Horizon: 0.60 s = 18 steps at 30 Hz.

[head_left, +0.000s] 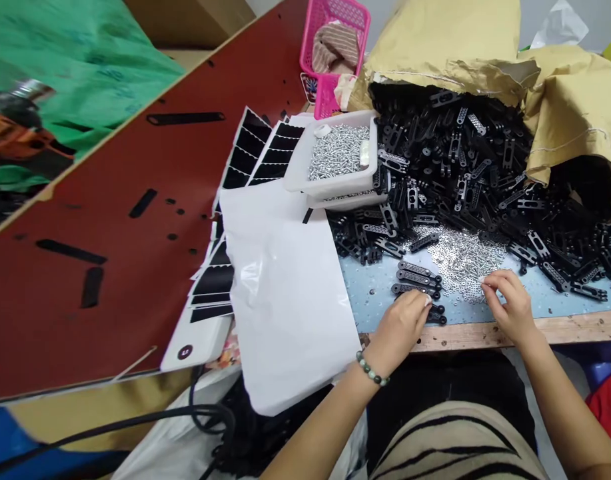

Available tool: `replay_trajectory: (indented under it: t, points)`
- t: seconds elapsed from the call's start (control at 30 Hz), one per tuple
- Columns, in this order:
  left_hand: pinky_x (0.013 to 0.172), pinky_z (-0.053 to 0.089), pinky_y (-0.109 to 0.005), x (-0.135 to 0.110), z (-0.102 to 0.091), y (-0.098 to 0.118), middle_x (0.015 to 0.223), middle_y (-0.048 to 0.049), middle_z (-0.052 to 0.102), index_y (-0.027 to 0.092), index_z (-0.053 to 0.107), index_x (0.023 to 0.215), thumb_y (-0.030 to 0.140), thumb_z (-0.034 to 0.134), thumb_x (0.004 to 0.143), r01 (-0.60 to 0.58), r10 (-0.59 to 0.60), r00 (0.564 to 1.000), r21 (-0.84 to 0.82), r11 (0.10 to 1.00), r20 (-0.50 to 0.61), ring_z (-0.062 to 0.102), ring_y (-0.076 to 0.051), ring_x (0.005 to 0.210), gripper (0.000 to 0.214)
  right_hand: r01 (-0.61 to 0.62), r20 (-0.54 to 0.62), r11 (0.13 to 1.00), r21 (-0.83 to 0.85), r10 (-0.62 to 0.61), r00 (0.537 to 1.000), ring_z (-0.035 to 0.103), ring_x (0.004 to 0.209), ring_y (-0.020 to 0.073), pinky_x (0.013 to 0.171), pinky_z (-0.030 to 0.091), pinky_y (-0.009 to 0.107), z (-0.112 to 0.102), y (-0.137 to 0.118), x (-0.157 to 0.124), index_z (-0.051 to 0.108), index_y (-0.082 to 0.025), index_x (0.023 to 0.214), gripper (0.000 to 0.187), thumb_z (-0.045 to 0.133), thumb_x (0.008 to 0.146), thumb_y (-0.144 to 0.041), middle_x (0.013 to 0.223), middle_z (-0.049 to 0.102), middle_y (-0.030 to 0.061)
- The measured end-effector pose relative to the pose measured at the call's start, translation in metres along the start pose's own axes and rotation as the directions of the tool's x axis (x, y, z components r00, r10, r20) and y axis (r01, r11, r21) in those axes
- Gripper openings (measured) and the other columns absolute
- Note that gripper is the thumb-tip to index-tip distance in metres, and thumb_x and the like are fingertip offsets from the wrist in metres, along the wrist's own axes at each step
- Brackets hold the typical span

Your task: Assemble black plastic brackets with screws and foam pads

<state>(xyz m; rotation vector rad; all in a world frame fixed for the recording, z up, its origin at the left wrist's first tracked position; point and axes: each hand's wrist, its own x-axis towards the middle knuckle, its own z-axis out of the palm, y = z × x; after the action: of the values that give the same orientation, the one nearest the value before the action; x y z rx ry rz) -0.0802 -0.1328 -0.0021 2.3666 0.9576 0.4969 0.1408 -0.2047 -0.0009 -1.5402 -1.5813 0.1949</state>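
My left hand (pixel 404 319), with a bead bracelet on the wrist, rests with curled fingers on a black plastic bracket (pixel 438 314) near the table's front edge. Three similar black brackets (pixel 418 275) lie in a row just beyond it. My right hand (pixel 508 300) pinches at the near edge of a loose heap of small silver screws (pixel 460 257); what its fingertips hold is too small to make out. A big pile of black brackets (pixel 475 167) spills from a torn brown paper sack (pixel 450 40) behind.
A white tray (pixel 305 160) full of silver screws stands at the pile's left. A white plastic bag (pixel 285 287) overhangs the wooden table edge (pixel 560 330). Sheets of black strips (pixel 250 150), a red board (pixel 110 220) and a pink basket (pixel 335 27) lie to the left and behind.
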Motion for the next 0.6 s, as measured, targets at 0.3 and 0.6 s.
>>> replay_trajectory:
  t: [0.3, 0.6]
  points:
    - [0.069, 0.046, -0.029, -0.003, 0.0, -0.007, 0.08, -0.0026, 0.056, 0.02, 0.051, 0.082, 0.022, 0.044, 0.094, 0.006, -0.006, 1.0, -0.012, 1.0, -0.015, 0.056, -0.017, 0.076, 0.014, -0.023, -0.004, 1.0, 0.01, 0.023, 1.0, 0.059, 0.083, 0.0185, 0.074, 0.051, 0.035, -0.002, 0.004, -0.006, 0.06, -0.023, 0.097, 0.014, 0.048, 0.092, -0.019, 0.089, 0.059, 0.0064]
    - [0.083, 0.05, -0.032, -0.01, 0.01, -0.015, 0.091, -0.0073, 0.063, 0.019, 0.057, 0.091, 0.02, 0.044, 0.095, -0.096, 0.104, 0.99, 0.085, 0.992, -0.095, 0.06, -0.019, 0.088, 0.013, -0.014, 0.002, 0.998, 0.053, 0.014, 1.0, 0.059, 0.083, 0.0178, 0.073, 0.051, 0.033, 0.004, 0.002, -0.009, 0.06, -0.022, 0.097, 0.014, 0.047, 0.092, -0.019, 0.089, 0.059, 0.0061]
